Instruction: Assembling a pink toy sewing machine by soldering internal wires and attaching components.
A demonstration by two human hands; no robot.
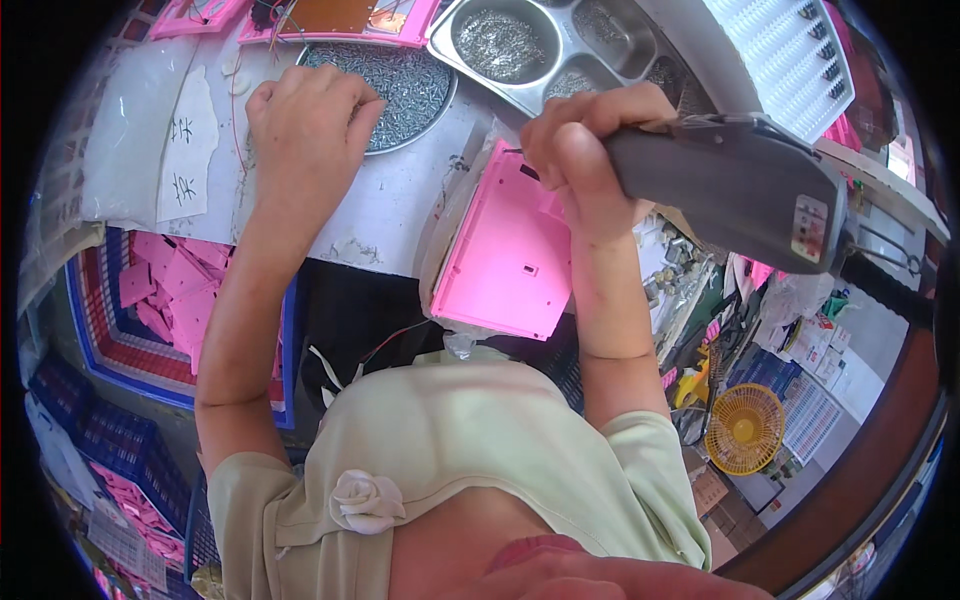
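My right hand (590, 150) is wrapped round the grey body of an electric screwdriver (730, 185), which has a black cable and a wire hanging loop at its end. Its tip is hidden behind my hand, over the upper part of a pink plastic panel (510, 255) lying tilted at the table's near edge. At the rim of a round metal dish of small screws (395, 95), my left hand (310, 135) is bent with its fingers curled down. The fingertips are out of sight, so whatever they may hold does not show.
A metal tray (545, 92) with several compartments holds small hardware at the back. Beside it stands a white rack (790, 60) with dark pieces. Pink parts fill a blue-rimmed basket (180, 395) at the left. A yellow basket (722, 452) is at the lower right.
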